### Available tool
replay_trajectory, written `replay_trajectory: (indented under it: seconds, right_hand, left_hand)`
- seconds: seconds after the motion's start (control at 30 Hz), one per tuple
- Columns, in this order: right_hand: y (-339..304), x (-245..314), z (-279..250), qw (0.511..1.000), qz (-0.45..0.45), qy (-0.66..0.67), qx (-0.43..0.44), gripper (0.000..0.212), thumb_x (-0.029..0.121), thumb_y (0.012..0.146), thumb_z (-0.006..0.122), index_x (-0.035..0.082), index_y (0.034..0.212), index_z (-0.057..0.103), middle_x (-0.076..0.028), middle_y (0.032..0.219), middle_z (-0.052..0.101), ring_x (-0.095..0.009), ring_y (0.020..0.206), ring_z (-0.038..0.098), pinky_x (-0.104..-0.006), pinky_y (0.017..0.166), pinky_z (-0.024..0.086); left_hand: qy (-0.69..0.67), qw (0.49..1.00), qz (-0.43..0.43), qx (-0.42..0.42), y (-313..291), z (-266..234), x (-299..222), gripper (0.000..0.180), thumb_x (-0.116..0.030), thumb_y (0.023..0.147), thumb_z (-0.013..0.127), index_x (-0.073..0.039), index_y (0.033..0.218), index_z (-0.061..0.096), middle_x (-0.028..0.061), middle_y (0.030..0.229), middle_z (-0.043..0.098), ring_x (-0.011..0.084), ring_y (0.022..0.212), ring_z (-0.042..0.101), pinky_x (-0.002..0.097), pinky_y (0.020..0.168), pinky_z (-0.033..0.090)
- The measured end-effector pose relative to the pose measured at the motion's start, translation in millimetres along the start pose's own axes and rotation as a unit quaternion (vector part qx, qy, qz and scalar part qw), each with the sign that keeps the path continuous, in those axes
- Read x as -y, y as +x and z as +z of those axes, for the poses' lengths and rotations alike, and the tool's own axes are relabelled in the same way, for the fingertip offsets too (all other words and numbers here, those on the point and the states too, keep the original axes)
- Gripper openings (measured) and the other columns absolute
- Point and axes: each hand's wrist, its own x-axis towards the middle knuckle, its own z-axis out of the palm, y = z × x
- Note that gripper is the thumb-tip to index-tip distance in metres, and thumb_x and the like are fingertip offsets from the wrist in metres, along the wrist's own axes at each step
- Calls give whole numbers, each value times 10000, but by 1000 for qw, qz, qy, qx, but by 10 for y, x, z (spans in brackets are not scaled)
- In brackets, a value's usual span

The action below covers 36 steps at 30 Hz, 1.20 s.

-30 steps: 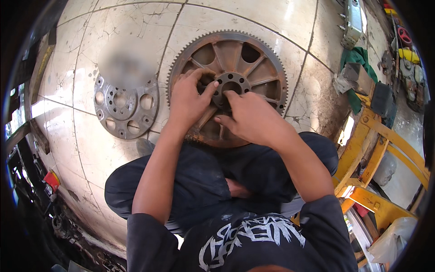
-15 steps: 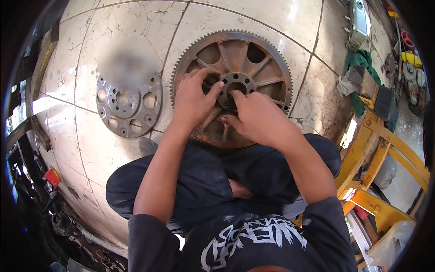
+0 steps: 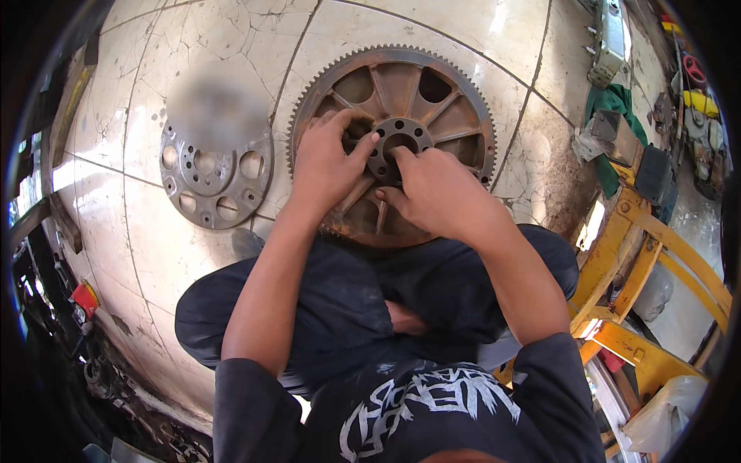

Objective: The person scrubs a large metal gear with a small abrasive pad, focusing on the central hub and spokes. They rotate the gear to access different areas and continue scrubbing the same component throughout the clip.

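Note:
A large rusty-brown flywheel (image 3: 464, 132) with a toothed rim and spokes lies flat on the floor before me. My left hand (image 3: 330, 157) is closed on its hub, the thumb at the hub's left edge by the bolt holes and the fingers curled into a gap between spokes. From the right, my right hand (image 3: 441, 189) grips the hub too. Its index finger dips into the centre bore and its thumb lies below, at the hub's lower edge. Left of the flywheel lies a grey metal disc (image 3: 245, 199) with round holes; a blurred patch hides its upper part.
Cracked pale tiles (image 3: 116, 224) make up the floor. A yellow metal frame (image 3: 617, 285) stands at the right, with a plastic bag (image 3: 665, 409) below it. Beyond the frame are a green cloth (image 3: 621, 108) and a grey metal box (image 3: 615, 133). Dark machine parts line the left edge.
The whole view has shifted slightly, so the flywheel and disc appear a little higher and further left. Both hands keep nearly the same hold on the hub.

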Motion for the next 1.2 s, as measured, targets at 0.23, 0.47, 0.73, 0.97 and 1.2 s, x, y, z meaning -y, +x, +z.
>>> replay_trajectory:
  seconds: [0.23, 0.47, 0.73, 0.97, 1.2]
  right_hand:
    - [10, 11, 11, 999, -16, -29, 5, 485, 323, 966, 747, -108, 1148, 622, -328, 819, 701, -520, 855, 711, -570, 786, 575]
    - [82, -32, 43, 999, 5, -42, 15, 497, 349, 965, 743, -92, 1172, 647, -308, 825, 714, -511, 852, 717, -561, 783, 579]
    - [26, -62, -2, 1000, 15, -24, -7, 489, 385, 977, 732, -76, 1127, 665, -299, 813, 717, -499, 852, 725, -555, 789, 581]
    - [1, -45, -21, 1000, 29, 7, 2, 481, 381, 969, 737, -79, 1093, 672, -292, 796, 718, -493, 842, 729, -549, 781, 584]
    - [104, -27, -2, 999, 10, -30, -12, 444, 357, 967, 729, -67, 1071, 647, -313, 811, 713, -524, 837, 718, -562, 796, 587]
  left_hand:
    - [-9, 1000, 3, 4, -12, 34, -2, 303, -251, 927, 788, -52, 1155, 764, 175, 1093, 746, 366, 1052, 683, 469, 952, 527]
    - [-18, 999, -40, 12, -15, -3, 7, 304, -263, 924, 789, -62, 1150, 762, 184, 1077, 737, 385, 1071, 671, 483, 963, 521]
    - [-35, 997, -59, 25, 5, 23, -11, 277, -248, 929, 787, -71, 1141, 770, 158, 1086, 735, 353, 1029, 670, 462, 940, 522]
    - [-7, 999, -32, 23, -5, -14, -7, 288, -246, 925, 789, -56, 1141, 767, 139, 1084, 746, 339, 1019, 673, 457, 943, 523]
    - [-36, 999, -22, 17, 27, -16, -75, 289, -235, 923, 789, -48, 1141, 763, 170, 1053, 747, 364, 1054, 675, 475, 931, 529]
